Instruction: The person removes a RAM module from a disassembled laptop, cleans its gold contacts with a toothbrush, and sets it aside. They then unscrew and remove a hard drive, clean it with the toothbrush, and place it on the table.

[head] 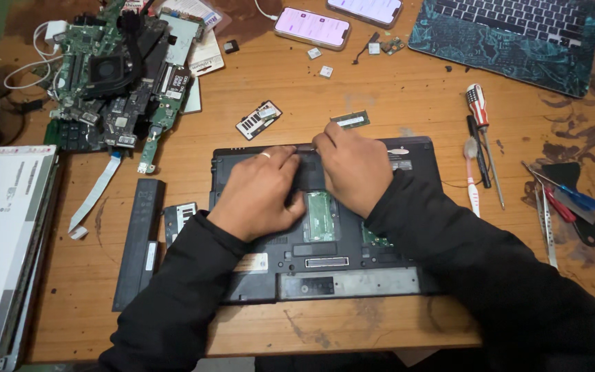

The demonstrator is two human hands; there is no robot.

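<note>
Matt black plastic laptop base (325, 265) at centre, scuffed worn wooden table (408, 96), glossy glass phone (311, 27) at 12 o'clock, metal-shafted screwdriver (485, 138) at 3 o'clock

bare wooden tabletop (408, 103) lies open behind the upturned black laptop base (325, 265), dotted only by a small green memory stick (350, 120). left, a long black battery bar (139, 241) blocks passage; right, a red-handled screwdriver (480, 117) crowds the edge.

Black laptop base (352, 272), green memory module (321, 215), red-and-white striped screwdriver (477, 103)
</note>
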